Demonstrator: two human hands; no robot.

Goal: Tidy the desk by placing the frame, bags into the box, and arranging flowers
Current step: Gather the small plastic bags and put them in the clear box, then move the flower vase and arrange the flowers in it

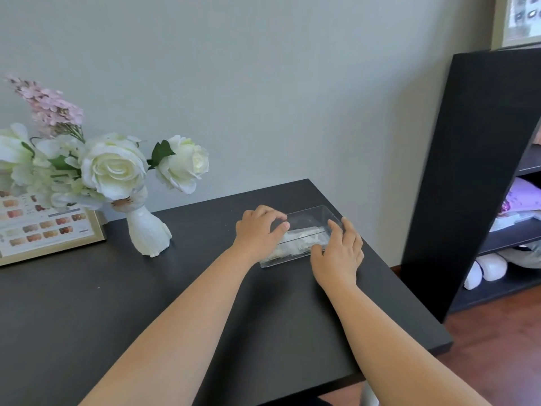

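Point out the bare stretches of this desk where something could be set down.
The widest bare patch of the desk lies in front of the frame and vase, left of the forearms. A narrower strip runs between the vase and the left hand. The right rear corner is crowded: the clear box, bags, and right hand.

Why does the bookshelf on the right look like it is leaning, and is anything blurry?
Head view: the wide lens bends the edges, so the bookshelf slants. Soft, even light, faint shadows on the desk. The clear box shows slight glare; both hands, left hand and right hand, look a little soft.
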